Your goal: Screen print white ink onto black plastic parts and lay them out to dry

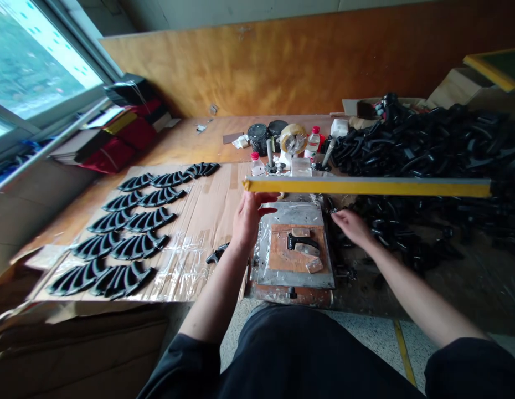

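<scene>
A long frame edge, yellow on its front and grey along the top, stands raised above the work plate. My left hand is closed at its left end, fingers under the edge and thumb lower. My right hand is right of the plate with its fingertips pinched together; what they hold, if anything, is too small to make out. Between my hands, a metal plate carries a wooden block. On the block, a curved black part with white marks lies among small clear pieces.
Rows of black curved parts lie on cardboard to the left, with one black part beside my left forearm. A heap of black parts covers the right. Behind stand black tubs, a tape roll and red-capped bottles.
</scene>
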`<state>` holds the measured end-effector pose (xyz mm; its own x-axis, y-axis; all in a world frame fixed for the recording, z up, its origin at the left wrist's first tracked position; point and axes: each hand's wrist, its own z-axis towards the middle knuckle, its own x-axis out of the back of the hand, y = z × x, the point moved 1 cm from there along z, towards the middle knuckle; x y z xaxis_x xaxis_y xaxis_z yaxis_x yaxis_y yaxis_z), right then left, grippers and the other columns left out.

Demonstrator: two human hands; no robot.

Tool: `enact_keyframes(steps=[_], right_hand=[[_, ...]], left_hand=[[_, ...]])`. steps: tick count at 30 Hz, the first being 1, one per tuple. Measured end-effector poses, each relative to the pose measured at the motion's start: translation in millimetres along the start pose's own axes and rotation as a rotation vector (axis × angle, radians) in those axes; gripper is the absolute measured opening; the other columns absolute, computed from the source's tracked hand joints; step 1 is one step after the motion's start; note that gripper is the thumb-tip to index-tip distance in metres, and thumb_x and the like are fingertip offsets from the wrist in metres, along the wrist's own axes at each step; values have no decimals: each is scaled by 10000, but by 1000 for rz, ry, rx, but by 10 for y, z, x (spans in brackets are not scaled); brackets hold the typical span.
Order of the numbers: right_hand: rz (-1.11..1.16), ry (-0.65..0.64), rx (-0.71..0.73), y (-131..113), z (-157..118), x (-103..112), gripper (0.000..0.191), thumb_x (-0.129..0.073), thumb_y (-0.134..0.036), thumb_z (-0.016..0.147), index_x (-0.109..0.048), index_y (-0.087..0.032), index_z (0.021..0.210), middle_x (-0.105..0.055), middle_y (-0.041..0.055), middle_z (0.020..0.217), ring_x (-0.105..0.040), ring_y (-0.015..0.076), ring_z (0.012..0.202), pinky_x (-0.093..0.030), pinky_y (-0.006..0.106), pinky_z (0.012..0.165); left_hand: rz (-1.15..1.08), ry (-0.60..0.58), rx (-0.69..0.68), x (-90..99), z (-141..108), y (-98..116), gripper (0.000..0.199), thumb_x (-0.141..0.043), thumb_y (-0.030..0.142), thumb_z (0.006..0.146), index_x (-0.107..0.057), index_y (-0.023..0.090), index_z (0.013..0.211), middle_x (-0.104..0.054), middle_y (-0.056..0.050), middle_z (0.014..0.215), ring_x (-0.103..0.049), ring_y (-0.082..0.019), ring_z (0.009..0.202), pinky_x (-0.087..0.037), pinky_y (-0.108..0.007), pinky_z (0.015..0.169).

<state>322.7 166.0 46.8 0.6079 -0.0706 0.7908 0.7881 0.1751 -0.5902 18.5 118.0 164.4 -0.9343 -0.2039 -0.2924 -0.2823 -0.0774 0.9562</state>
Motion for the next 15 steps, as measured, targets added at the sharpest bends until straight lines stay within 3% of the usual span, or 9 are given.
enact_keyframes(steps=[1, 3, 5, 7, 8, 10, 12, 14, 15], right_hand=[[-43, -116, 107, -86, -144, -200, 315, -553, -468, 891, -666, -187, 804, -681, 55, 819, -618, 193, 757, -486, 305, 706], [-202, -206, 230, -296, -382, -538, 234, -601, -390, 879, -643, -166, 830, -675, 96, 937, -604, 239, 913, -476, 348, 800], [-344, -219, 218, -514, -552, -742, 149, -596, -293, 887, -616, -149, 855, -664, 124, 942, -586, 265, 954, -466, 367, 817], [-382, -206, 166, -729, -694, -820, 103, -557, -235, 906, -595, -150, 863, -658, 122, 877, -587, 262, 902, -468, 362, 781], [-359, -201, 183, -833, -762, -828, 100, -538, -226, 916, -587, -156, 866, -653, 114, 859, -584, 256, 879, -469, 357, 768], [-256, -217, 330, -995, -874, -811, 104, -511, -221, 931, -579, -171, 870, -644, 94, 872, -574, 236, 877, -469, 343, 771], [-146, -252, 489, -1007, -897, -750, 126, -476, -191, 943, -592, -184, 893, -643, 69, 913, -567, 209, 908, -465, 322, 802], [-120, -252, 502, -799, -779, -633, 231, -413, -97, 936, -622, -194, 942, -651, 57, 961, -565, 187, 947, -460, 302, 829], [-154, -227, 439, -619, -672, -558, 301, -382, -48, 919, -637, -199, 971, -654, 59, 985, -566, 184, 960, -458, 299, 832]], left_hand=[[-12, 37, -6, -20, -5, -56, 538, -428, 648, 871, -582, 178, 1081, -686, -84, 984, -650, -169, 893, -522, -261, 690], [-32, 81, 77, -41, -142, -275, 543, -441, 653, 863, -559, 168, 1076, -696, -96, 973, -659, -173, 858, -524, -269, 678], [-21, 5, 349, -62, -425, -602, 569, -503, 660, 829, -567, 141, 1053, -707, -135, 975, -670, -194, 810, -525, -287, 649], [-7, -133, 697, -87, -773, -937, 595, -567, 659, 790, -588, 130, 1062, -694, -183, 1076, -677, -241, 883, -535, -322, 667], [-41, -139, 776, -90, -928, -1068, 576, -571, 651, 794, -592, 145, 1070, -681, -178, 1127, -671, -249, 940, -542, -333, 698], [-140, -81, 808, -50, -1143, -1236, 512, -556, 627, 819, -606, 152, 1005, -681, -159, 1121, -667, -242, 981, -545, -334, 744], [-168, 20, 762, 118, -1216, -1291, 475, -554, 605, 830, -603, 144, 934, -691, -149, 1065, -685, -231, 928, -548, -323, 731], [-52, 140, 690, 471, -1192, -1287, 467, -561, 595, 826, -593, 144, 944, -694, -145, 1066, -702, -216, 844, -550, -310, 680], [40, 193, 637, 713, -1166, -1282, 469, -543, 594, 836, -588, 148, 973, -691, -144, 1090, -705, -204, 815, -550, -304, 666]])
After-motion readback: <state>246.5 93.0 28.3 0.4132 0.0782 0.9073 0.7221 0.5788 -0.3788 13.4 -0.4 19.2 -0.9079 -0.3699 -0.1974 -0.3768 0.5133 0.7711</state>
